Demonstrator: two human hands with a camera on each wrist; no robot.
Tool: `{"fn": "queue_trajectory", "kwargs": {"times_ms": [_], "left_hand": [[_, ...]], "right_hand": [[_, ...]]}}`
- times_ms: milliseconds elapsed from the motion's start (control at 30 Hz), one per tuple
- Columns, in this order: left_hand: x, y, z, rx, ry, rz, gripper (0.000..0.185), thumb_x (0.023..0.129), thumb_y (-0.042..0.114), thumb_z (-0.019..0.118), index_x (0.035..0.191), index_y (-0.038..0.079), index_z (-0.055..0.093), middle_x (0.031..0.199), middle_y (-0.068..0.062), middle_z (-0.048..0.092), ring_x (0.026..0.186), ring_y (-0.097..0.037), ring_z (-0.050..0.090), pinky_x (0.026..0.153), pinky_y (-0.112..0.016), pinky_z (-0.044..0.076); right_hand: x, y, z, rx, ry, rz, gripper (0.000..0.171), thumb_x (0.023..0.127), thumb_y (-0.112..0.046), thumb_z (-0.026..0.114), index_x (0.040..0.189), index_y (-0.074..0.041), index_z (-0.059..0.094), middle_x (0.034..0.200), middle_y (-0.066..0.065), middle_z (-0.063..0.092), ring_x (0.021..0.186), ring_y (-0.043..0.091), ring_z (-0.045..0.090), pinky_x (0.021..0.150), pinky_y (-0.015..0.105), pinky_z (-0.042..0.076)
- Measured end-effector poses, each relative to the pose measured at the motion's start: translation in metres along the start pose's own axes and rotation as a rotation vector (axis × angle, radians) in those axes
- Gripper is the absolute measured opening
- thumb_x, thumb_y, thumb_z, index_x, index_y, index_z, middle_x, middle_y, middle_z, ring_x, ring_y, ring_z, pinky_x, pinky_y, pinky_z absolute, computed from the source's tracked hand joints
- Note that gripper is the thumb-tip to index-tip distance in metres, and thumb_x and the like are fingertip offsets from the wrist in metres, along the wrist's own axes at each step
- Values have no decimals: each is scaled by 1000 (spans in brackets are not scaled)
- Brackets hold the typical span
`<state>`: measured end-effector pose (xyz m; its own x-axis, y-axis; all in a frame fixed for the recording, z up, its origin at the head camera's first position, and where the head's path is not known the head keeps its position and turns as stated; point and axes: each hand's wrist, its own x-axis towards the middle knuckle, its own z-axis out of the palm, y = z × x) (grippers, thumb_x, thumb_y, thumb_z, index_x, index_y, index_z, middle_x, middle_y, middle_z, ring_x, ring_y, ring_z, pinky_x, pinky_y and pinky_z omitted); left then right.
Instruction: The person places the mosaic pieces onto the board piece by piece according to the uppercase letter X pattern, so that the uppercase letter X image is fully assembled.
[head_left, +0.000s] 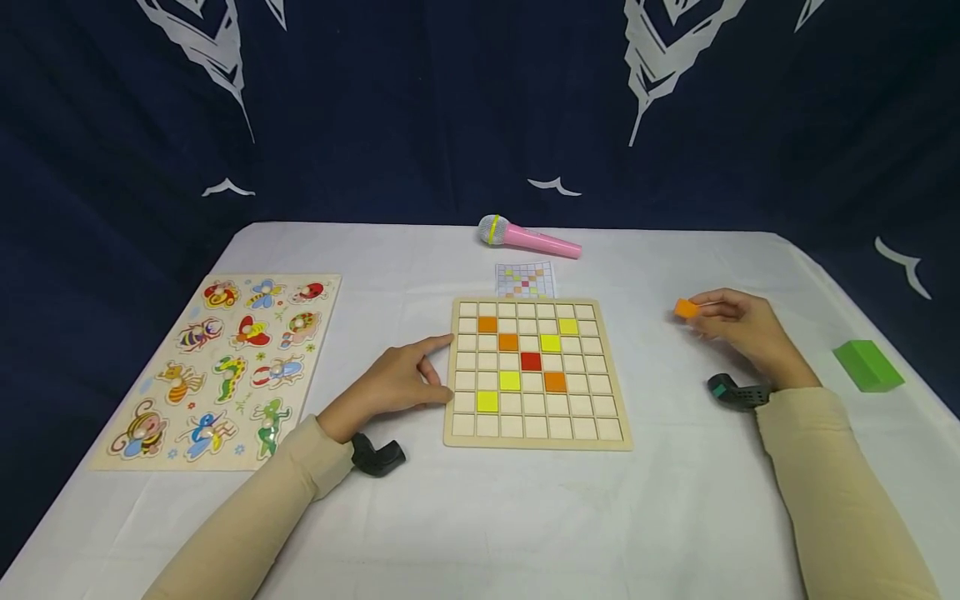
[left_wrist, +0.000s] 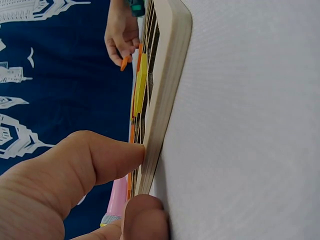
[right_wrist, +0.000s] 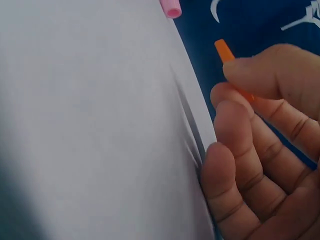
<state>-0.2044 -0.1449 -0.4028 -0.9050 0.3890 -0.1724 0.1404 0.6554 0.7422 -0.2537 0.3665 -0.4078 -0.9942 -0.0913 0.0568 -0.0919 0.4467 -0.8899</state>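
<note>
White cloth covers the bench, backed by a dark blue curtain. Right hand pinches an orange tile between fingertips, raised to the right of the grid board. Left hand rests against the board's left edge, fingers relaxed; the left wrist view alone shows thumb and finger touching that rim. A pink microphone lies far of the board.

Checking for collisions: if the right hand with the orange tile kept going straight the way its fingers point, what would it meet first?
Probably the grid board: the right hand, pinching the orange tile, points left toward its right edge, bare cloth between.
</note>
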Motion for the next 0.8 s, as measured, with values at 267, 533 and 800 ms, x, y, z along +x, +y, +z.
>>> {"fn": "queue_trajectory", "kwargs": {"times_ms": [267, 533, 800], "left_hand": [[1, -1, 0, 4, -1, -5, 88, 84, 16, 84, 163, 4, 47, 88, -4, 69, 60, -14, 63, 63, -30, 46], [1, -2, 1, -2, 1, -1, 87, 85, 15, 85, 162, 3, 47, 88, -4, 69, 60, -14, 63, 62, -30, 45], [1, -3, 0, -7, 0, -4, 87, 85, 15, 85, 163, 4, 47, 89, -5, 68, 59, -14, 63, 61, -30, 45]], "right_hand": [[3, -22, 19, -155, -68, -9, 37, 100, -6, 75, 132, 9, 64, 93, -15, 76, 77, 5, 70, 66, 23, 58], [-2, -41, 39, -182, -168, -75, 33, 97, 3, 74, 129, 10, 67, 99, 1, 78, 82, 2, 71, 71, 20, 57], [-12, -56, 55, -189, -212, -128, 30, 94, 3, 77, 123, 9, 71, 98, 10, 78, 77, 7, 68, 69, 21, 54]]}}
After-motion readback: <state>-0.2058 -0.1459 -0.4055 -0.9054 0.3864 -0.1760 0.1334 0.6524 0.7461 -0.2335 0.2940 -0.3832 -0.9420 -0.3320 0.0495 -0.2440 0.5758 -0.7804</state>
